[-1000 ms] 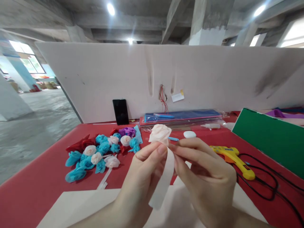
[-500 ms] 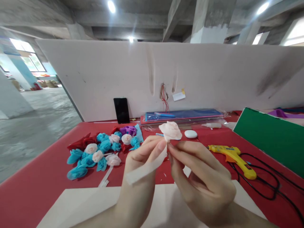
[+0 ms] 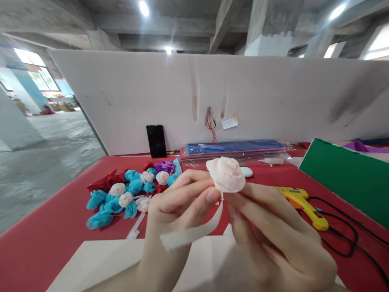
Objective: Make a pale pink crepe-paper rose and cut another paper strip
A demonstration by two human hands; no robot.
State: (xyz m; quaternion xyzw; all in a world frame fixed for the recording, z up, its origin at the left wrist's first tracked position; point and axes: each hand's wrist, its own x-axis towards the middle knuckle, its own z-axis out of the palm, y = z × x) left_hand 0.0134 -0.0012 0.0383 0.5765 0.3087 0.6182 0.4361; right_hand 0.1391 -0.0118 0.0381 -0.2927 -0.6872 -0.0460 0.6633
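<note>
A pale pink rolled paper rose (image 3: 226,174) is held up between both hands over the red table (image 3: 45,227). My left hand (image 3: 179,207) pinches its base from the left, fingers closed. My right hand (image 3: 273,239) grips the base from the right, fingers closed too. A loose strip of the same pale paper (image 3: 191,233) trails from the rose down and to the left, below my left fingers.
A heap of finished blue, white, red and purple paper flowers (image 3: 127,192) lies at the left. A yellow glue gun (image 3: 304,202) with black cable lies right. White sheet (image 3: 100,263) in front, green board (image 3: 346,178) right, black phone (image 3: 156,140) and packed paper sheets (image 3: 234,148) behind.
Both hands have come closer to the camera and the rose has turned and risen slightly rightward. The trailing strip has swung from hanging down to lying out to the left.
</note>
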